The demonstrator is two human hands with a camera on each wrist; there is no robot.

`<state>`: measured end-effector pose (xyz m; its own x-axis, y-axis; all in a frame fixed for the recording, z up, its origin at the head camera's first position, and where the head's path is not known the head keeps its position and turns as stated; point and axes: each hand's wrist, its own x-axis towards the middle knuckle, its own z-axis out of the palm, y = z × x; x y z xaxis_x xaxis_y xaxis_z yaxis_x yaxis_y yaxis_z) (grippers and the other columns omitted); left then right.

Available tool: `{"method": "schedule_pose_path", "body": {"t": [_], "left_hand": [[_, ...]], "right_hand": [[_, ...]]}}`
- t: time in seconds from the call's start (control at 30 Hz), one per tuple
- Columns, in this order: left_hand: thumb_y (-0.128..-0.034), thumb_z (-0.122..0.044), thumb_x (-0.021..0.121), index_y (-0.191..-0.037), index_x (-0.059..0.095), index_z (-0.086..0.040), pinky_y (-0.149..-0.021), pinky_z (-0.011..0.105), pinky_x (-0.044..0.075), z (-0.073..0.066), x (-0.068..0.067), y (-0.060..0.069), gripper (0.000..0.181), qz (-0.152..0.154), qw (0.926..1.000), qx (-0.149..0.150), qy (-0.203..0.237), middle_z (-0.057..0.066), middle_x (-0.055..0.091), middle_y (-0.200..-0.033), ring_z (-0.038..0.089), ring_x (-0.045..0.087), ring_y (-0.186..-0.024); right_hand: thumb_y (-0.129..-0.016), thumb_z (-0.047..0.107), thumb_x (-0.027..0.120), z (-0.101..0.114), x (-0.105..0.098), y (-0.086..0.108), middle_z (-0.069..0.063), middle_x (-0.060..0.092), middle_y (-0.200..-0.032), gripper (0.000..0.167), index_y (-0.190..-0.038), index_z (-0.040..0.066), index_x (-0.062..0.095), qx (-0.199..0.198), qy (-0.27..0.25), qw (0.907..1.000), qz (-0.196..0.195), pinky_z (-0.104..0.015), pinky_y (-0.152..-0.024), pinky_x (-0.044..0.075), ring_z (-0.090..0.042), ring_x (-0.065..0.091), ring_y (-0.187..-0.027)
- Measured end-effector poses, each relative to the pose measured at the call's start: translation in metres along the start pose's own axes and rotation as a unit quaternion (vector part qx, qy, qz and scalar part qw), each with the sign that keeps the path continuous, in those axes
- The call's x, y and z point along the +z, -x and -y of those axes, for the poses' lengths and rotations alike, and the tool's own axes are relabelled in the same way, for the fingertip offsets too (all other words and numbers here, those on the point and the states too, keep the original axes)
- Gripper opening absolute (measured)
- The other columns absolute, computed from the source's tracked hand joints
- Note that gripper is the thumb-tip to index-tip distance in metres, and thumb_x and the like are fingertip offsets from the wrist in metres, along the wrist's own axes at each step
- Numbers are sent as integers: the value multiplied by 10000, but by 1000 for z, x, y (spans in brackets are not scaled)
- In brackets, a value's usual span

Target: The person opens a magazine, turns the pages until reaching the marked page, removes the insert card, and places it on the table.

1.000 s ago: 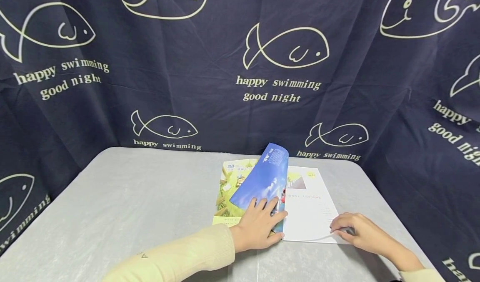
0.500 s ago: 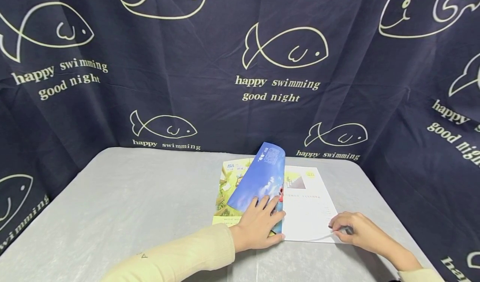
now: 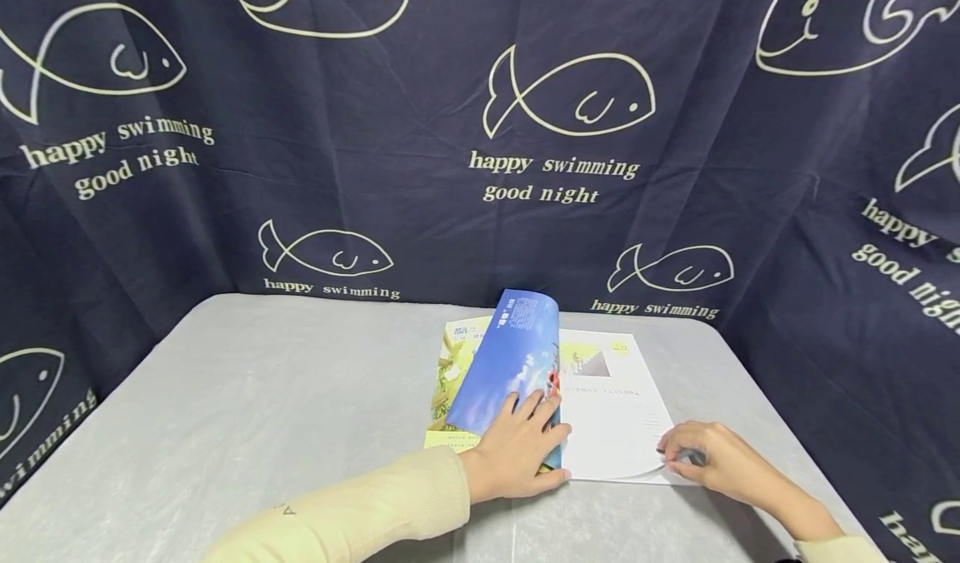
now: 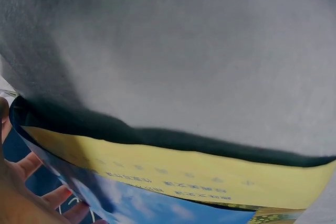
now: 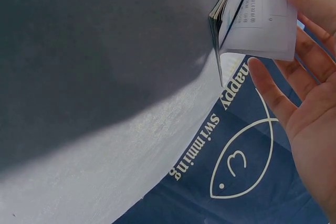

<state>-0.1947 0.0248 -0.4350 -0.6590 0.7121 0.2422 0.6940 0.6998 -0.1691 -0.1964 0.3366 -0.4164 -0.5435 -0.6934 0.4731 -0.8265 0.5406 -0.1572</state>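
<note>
A booklet lies spread on the table, its white page (image 3: 615,413) on the right. The blue cover (image 3: 510,355) is folded back to the left over a green and yellow printed cover (image 3: 452,371). My left hand (image 3: 517,450) lies with spread fingers on the blue cover near the fold. My right hand (image 3: 716,463) pinches the lower right corner of the white page, which bends up slightly. In the right wrist view the thumb of my right hand (image 5: 315,72) rests on the lifted page (image 5: 262,24), with the other fingers behind it.
The booklet rests on a grey table (image 3: 300,396). Behind the table and at both sides hangs a dark blue curtain (image 3: 420,171) with white fish drawings and lettering.
The blue cover's free part has swung further left and down over the printed cover. The held page corner bends slightly more. Both hands have stayed nearly in place.
</note>
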Motion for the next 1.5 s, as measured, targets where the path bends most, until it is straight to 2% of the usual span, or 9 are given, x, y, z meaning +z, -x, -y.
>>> {"method": "schedule_pose_path", "body": {"t": [0.1, 0.33, 0.63, 0.87, 1.27, 1.37, 1.5], "left_hand": [[-851, -648, 356, -1247, 465, -334, -970, 529, 316, 0, 0, 2, 517, 51, 10000, -81, 18, 48, 360, -1399, 278, 364, -1255], [-842, -671, 336, -1220, 487, -339, -989, 539, 301, 0, 3, 1, 526, 102, 9999, -84, -34, 57, 355, -1404, 295, 364, -1261], [-839, -676, 333, -1181, 512, -297, -990, 503, 314, 1, 3, -1, 540, 9, 9998, 85, -168, 63, 351, -1403, 257, 338, -1274], [-850, -668, 323, -1175, 508, -261, -1012, 474, 309, 0, -2, -1, 553, 171, 9993, 99, -320, 58, 379, -1372, 240, 341, -1284], [-843, -680, 319, -1166, 509, -264, -909, 469, 359, -3, -4, 1, 560, 408, 9990, 7, -203, 20, 466, -1219, 254, 448, -1126], [-841, -687, 312, -1166, 504, -264, -902, 464, 372, -3, -3, 0, 567, 448, 9988, 4, -214, 15, 476, -1204, 256, 456, -1115], [-838, -694, 309, -1161, 495, -266, -886, 450, 386, -3, -1, 0, 568, 473, 9986, -19, -236, 8, 483, -1187, 253, 464, -1093]], "right_hand": [[-658, 171, 780, 0, 1, 0, 93, 656, -788, 219, -718, 273, 596, 50, -41, 10000, -20, -75, -724, 376, -49, 604, -735], [-531, 122, 821, 0, 3, 1, 88, 656, -771, 335, -692, 279, 572, 312, -176, 9992, -158, -62, -712, 364, -45, 604, -731], [-560, 140, 809, -3, 2, 2, 53, 664, -779, 297, -692, 271, 578, 401, -516, 9977, -159, -42, -736, 363, -52, 608, -739], [-566, 137, 811, -3, 3, 2, 58, 665, -787, 301, -699, 276, 579, 412, -537, 9975, -182, -43, -747, 364, -56, 611, -747], [-611, 161, 809, -3, 4, 7, 28, 665, -847, 276, -778, 238, 602, 500, -366, 9980, -77, -40, -751, 363, -49, 611, -792], [-614, 107, 807, -2, 3, 6, 19, 667, -861, 291, -795, 222, 610, 423, -272, 9987, -105, -52, -741, 375, -56, 613, -784], [-578, 2, 779, -2, 2, 5, 23, 663, -892, 361, -818, 222, 623, 380, 43, 9991, -194, -43, -798, 359, -90, 619, -814]]}}
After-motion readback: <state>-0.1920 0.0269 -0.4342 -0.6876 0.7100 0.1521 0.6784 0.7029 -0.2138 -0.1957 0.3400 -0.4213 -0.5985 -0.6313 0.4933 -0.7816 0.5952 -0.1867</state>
